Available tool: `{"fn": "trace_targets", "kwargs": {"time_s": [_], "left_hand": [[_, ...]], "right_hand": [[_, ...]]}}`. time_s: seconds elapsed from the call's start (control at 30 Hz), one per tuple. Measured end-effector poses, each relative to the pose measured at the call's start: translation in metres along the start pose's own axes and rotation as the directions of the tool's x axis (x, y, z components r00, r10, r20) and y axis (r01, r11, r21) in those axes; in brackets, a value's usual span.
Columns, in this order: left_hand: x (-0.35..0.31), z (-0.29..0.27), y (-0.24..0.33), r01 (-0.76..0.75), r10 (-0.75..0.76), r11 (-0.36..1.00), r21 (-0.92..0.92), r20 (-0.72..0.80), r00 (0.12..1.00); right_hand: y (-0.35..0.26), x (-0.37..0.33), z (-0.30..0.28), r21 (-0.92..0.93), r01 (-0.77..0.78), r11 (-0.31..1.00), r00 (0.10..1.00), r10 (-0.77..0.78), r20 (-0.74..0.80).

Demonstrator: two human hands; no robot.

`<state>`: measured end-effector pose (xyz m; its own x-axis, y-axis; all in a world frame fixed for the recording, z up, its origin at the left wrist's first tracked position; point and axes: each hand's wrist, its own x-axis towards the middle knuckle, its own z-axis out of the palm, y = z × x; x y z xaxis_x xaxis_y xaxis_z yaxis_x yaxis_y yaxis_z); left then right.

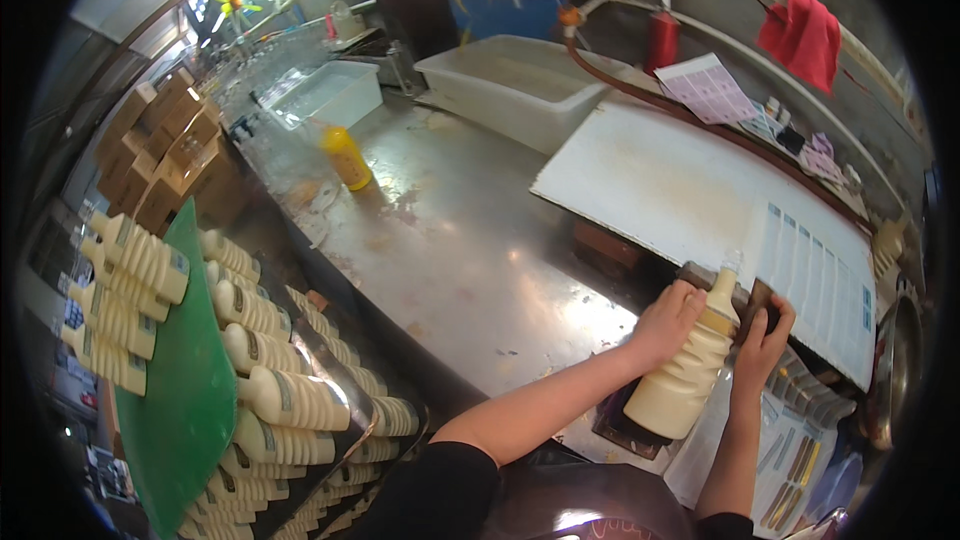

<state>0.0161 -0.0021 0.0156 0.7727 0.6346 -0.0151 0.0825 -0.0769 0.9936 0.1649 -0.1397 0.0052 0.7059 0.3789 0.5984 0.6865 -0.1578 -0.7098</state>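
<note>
A cream-coloured bottle [680,380] with a rippled body and narrow neck lies tilted in front of me, its neck pointing away. A tan band runs around its shoulder. My left hand [672,322] is closed at the bottle's left shoulder, its fingers curled on a dark block-like piece [697,275]. On the other side of the neck, my right hand [766,336] pinches a dark brown block [757,308] against or close beside the shoulder. The bottle's base rests over a dark support [630,432]. Exact contact under the fingers is hidden.
Left, several cream bottles [295,398] stand stacked, with a green sheet [180,380] between layers. A white board [650,165] with label strips lies ahead. On the metal table [440,240] are a yellow bottle [347,159] and a plastic tub [510,80]. Pens [800,470] lie at right.
</note>
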Motion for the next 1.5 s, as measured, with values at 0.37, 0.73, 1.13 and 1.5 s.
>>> {"fn": "trace_targets", "kwargs": {"time_s": [0.37, 0.73, 1.13, 1.5], "left_hand": [[-0.013, -0.009, 0.018, 0.126, -0.123, 0.99, -0.065, 0.043, 0.991], [-0.014, -0.021, 0.002, 0.111, -0.115, 0.986, -0.128, -0.022, 0.993], [-0.056, -0.015, 0.022, -0.073, 0.056, 0.987, 0.143, 0.117, 0.992], [-0.053, -0.015, 0.01, 0.013, 0.019, 0.981, -0.196, 0.159, 0.987]], "right_hand": [[-0.051, -0.001, 0.012, 0.149, -0.156, 0.976, 0.988, 0.153, 0.03], [-0.063, 0.015, -0.009, 0.355, -0.241, 0.903, 0.967, 0.19, 0.172], [-0.046, 0.018, -0.021, 0.242, -0.202, 0.949, 0.977, 0.178, 0.116], [-0.05, -0.003, -0.048, 0.423, -0.317, 0.849, 0.941, 0.337, 0.029]]}}
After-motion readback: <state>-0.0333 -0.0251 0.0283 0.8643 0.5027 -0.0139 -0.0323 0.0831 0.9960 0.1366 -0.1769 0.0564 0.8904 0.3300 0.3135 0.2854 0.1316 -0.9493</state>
